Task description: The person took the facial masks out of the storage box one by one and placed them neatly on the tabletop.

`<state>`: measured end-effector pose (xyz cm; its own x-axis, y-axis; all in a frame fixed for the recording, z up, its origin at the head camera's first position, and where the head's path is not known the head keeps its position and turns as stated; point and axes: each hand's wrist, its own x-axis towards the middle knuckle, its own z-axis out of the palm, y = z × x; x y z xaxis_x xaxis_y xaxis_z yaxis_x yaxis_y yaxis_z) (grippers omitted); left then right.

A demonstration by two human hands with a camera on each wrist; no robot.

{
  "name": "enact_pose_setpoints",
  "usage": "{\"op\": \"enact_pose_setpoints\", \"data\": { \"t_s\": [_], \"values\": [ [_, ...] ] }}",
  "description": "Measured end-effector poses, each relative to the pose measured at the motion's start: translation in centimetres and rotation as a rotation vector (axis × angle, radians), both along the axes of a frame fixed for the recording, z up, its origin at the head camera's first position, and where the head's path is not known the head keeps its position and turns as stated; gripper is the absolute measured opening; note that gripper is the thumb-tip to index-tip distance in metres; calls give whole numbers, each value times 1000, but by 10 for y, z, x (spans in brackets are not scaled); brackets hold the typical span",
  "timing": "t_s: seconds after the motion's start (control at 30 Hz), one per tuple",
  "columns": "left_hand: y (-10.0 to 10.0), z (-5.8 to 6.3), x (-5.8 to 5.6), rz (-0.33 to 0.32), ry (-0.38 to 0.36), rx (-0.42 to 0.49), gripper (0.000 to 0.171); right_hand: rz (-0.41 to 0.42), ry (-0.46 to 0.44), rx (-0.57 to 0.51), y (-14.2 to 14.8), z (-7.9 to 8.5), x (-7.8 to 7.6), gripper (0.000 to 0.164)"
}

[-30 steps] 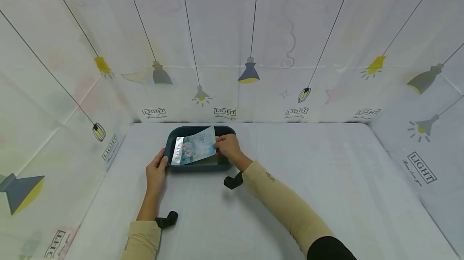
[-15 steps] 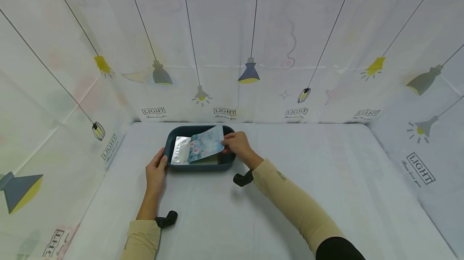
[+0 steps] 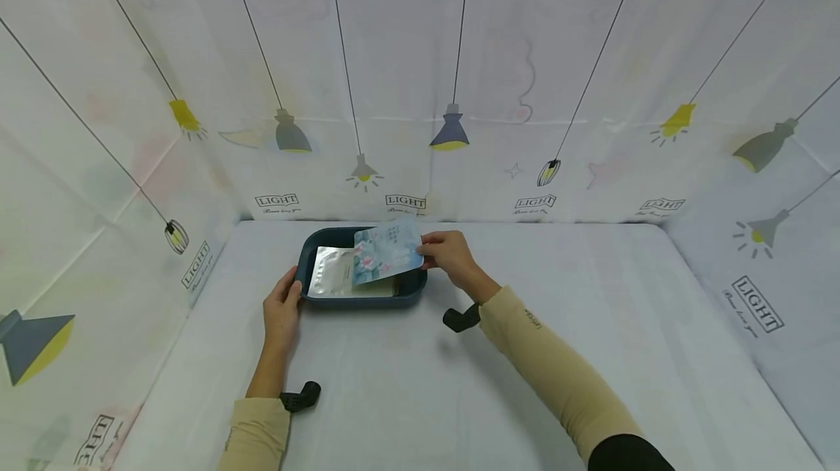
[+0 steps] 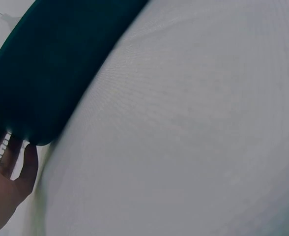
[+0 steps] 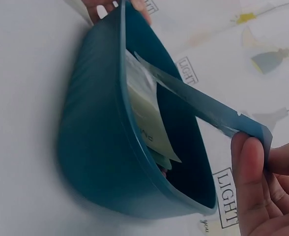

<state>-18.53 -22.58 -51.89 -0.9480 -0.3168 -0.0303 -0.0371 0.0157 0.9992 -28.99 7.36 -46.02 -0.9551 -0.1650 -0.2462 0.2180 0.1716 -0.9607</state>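
Observation:
A dark teal tub (image 3: 361,303) stands at the back of the white table. My left hand (image 3: 280,318) holds its left end, fingertips against the wall in the left wrist view. With thumb and fingers, my right hand (image 3: 456,259) pinches the right edge of a pale blue sheet mask packet (image 3: 387,251) printed with pink flowers. The packet slants over the tub, its left end lower. Beneath it lies a silver foil packet (image 3: 328,274). The right wrist view also shows a cream packet (image 5: 149,120) and a green edge inside the tub.
A white sheet covers the table (image 3: 525,354). Behind it hangs a cloth backdrop (image 3: 590,92) printed with lamps, close to the tub's far side. Black wrist mounts (image 3: 302,397) stick out from both forearms.
My right hand has moved to the right, drawing the blue packet along and exposing more of the silver packet. The left hand and the tub have stayed in place.

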Motion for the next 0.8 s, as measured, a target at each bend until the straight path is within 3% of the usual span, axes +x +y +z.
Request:
{"op": "enact_pose_setpoints", "data": {
  "t_s": [0.17, 0.6, 0.8],
  "values": [
    [-2, -1, 0, -3, -6, 4, 45, -11, 6, -14, 12, 4, -3, 31],
    [-1, 0, -1, 2, -17, 16, 45, 58, 45, -53, 51, 6, -6, 33],
    [0, 2, 1, 0, -11, 9, 45, 38, 45, -66, 71, 5, -6, 34]
  ]
}}
